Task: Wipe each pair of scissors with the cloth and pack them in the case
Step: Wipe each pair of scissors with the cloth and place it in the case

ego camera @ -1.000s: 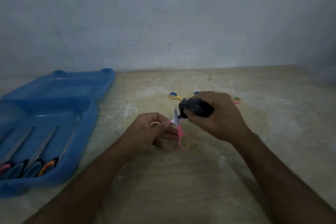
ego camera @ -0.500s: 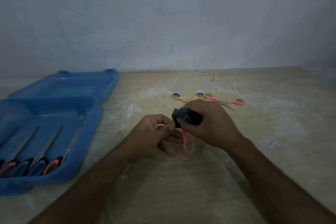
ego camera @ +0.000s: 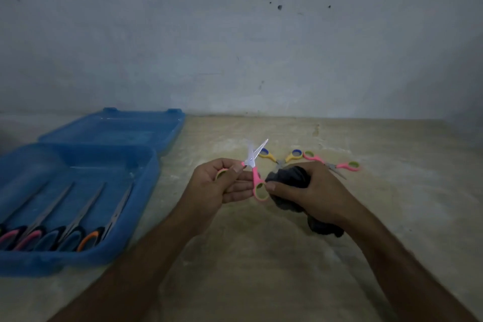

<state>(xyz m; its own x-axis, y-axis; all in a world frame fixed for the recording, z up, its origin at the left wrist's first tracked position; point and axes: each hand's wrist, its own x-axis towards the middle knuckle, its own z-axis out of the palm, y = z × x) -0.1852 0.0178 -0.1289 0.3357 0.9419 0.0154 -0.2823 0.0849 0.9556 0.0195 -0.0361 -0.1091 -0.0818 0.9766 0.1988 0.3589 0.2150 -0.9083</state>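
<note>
The pink scissors [ego camera: 254,174] are held above the tabletop [ego camera: 261,256] between both hands, blades now bare and spread in a V — half a second ago the dark cloth [ego camera: 288,178] covered them. The cloth has come away to the right and sits bunched in the right hand [ego camera: 311,191], a fold hanging below the wrist. The open blue case [ego camera: 146,191] lies at the left with several scissors laid side by side, handles toward the viewer. Yellow-handled scissors [ego camera: 279,158] and a second pink pair [ego camera: 332,165] lie behind the hands, near each other. The tabletop is pale and mottled; a grey, pockmarked wall [ego camera: 235,47] rises behind it. Left hand [ego camera: 217,188]: fingers curled, pinching one handle loop. Right hand: fingers wrapped round the cloth, thumb touching the other loop.
</note>
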